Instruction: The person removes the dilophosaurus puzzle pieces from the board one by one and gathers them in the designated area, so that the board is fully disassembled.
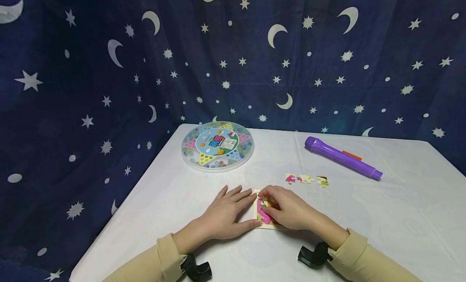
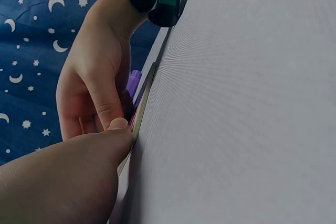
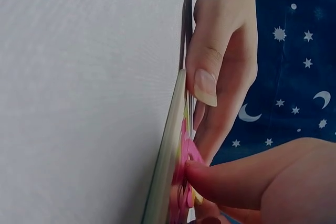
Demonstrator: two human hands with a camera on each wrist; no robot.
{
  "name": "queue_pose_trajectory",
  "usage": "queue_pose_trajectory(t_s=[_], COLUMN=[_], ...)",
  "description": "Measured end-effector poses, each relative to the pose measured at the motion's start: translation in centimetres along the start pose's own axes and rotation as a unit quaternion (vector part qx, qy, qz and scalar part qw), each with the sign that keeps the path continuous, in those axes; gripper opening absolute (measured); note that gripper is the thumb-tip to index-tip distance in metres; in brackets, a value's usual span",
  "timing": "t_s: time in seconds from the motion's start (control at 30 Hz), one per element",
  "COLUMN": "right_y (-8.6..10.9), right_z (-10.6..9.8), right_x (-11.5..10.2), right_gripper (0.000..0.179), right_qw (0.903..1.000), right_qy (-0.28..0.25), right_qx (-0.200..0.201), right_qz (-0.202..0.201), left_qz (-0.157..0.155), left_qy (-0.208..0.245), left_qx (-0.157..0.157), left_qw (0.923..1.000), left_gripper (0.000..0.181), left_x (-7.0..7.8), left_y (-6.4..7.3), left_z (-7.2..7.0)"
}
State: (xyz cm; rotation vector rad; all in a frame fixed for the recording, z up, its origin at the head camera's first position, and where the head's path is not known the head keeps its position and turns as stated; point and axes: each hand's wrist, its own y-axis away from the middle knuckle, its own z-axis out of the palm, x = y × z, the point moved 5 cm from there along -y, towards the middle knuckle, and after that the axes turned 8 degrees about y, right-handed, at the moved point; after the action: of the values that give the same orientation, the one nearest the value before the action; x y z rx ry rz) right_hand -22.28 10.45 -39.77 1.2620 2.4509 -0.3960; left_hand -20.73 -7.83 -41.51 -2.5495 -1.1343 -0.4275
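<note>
A small framed jigsaw puzzle (image 1: 267, 226) with a pink picture lies on the table before me. My left hand (image 1: 229, 213) rests beside it with fingers spread, its thumb touching the frame's near left corner. Over the puzzle's right part, my right hand (image 1: 293, 209) pinches a puzzle piece. The right wrist view shows that pink and yellow puzzle piece (image 3: 194, 152) tilted up at the thumb tip, above the frame. My right fingers cover much of the picture. Behind the puzzle lie three loose pieces: a pink one (image 1: 290, 178), a pale one (image 1: 305, 179) and a green-brown one (image 1: 322, 181).
A round, clear-lidded board game case (image 1: 217, 164) lies at the back left of the white table (image 1: 400, 217). Toward the back right is a purple microphone-shaped stick (image 1: 344, 158) with an orange part (image 1: 351, 155) next to it. A dark starry curtain (image 1: 255, 71) hangs behind.
</note>
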Motion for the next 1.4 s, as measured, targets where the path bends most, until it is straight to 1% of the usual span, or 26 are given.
queue_pose_trajectory(t_s=[0.1,0.27,0.4,0.5,0.6,0.77,0.87,0.97,1.1,1.23,1.4], right_y=[0.14,0.23,0.19,0.16,0.17,0.11,0.06,0.06,0.07,0.02,-0.02], right_z=[-0.09,-0.38,-0.45,-0.45,-0.52,-0.57,-0.59,-0.64,-0.71,-0.79,-0.86], right_x=[-0.02,0.10,0.16,0.09,-0.05,-0.23,-0.27,-0.28,-0.22,-0.07,0.09], right_gripper=[0.029,0.028,0.033,0.035,0.031,0.017,0.011,0.008,0.004,0.004,0.004], right_qw=[1.0000,0.9996,0.9984,0.9976,0.9979,0.9982,0.9983,0.9985,0.9990,0.9993,0.9991], right_qy=[-0.002,-0.013,-0.032,-0.041,-0.036,-0.026,-0.024,-0.022,-0.024,-0.023,-0.026], right_qx=[-0.006,-0.021,-0.044,-0.054,-0.048,-0.034,-0.027,-0.019,-0.014,-0.011,-0.008], right_qz=[-0.005,-0.013,-0.013,-0.016,-0.025,-0.041,-0.046,-0.047,-0.036,-0.027,-0.032], left_qz=[-0.002,-0.003,-0.003,-0.002,-0.001,0.000,0.000,0.000,0.001,0.001,0.001], left_qy=[0.000,0.001,0.002,0.003,0.003,0.003,0.003,0.004,0.004,0.004,0.003], left_qx=[-0.004,-0.005,-0.007,-0.008,-0.007,-0.004,-0.003,-0.003,-0.001,0.001,0.001], left_qw=[1.0000,1.0000,1.0000,1.0000,1.0000,1.0000,1.0000,1.0000,1.0000,1.0000,1.0000], left_gripper=[0.077,0.077,0.077,0.077,0.077,0.077,0.077,0.077,0.077,0.076,0.076], left_x=[0.07,0.15,0.18,0.22,0.25,0.22,0.24,0.25,0.22,0.23,0.25], left_y=[0.00,0.03,0.05,0.07,0.11,0.15,0.17,0.18,0.15,0.15,0.14], left_z=[0.00,-0.05,-0.04,-0.09,-0.12,-0.06,-0.09,-0.13,-0.10,-0.10,-0.15])
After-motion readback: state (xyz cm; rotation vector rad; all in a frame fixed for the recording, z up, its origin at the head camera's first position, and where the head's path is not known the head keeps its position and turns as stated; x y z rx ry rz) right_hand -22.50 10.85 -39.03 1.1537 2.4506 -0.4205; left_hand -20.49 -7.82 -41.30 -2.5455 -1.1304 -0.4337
